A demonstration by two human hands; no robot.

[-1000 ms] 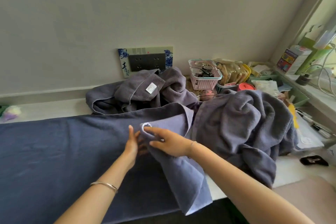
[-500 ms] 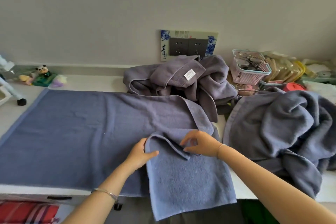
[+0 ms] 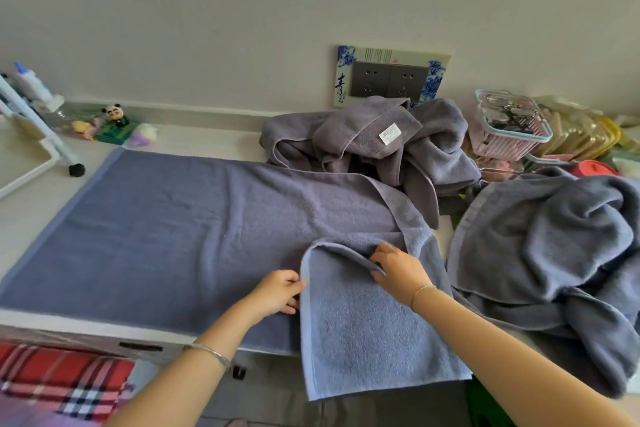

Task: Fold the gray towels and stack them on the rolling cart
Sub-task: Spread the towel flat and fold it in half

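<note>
A gray towel (image 3: pixel 180 236) was spread on the counter (image 3: pixel 31 218), its end overhanging the edge. The flap's border was pinched by the left hand (image 3: pixel 277 291), its fold by the right hand (image 3: pixel 398 270), apparently to be squared for folding.

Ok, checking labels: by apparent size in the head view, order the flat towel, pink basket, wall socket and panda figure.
Flat towel
then wall socket and pink basket, too alike to rank
then panda figure

One blue-gray towel (image 3: pixel 173 236) lies flat on the surface (image 3: pixel 31 225), its right end hanging off the front. A crumpled tagged towel (image 3: pixel 363 142) sits behind it, a big crumpled towel (image 3: pixel 554 236) to its right.
</note>
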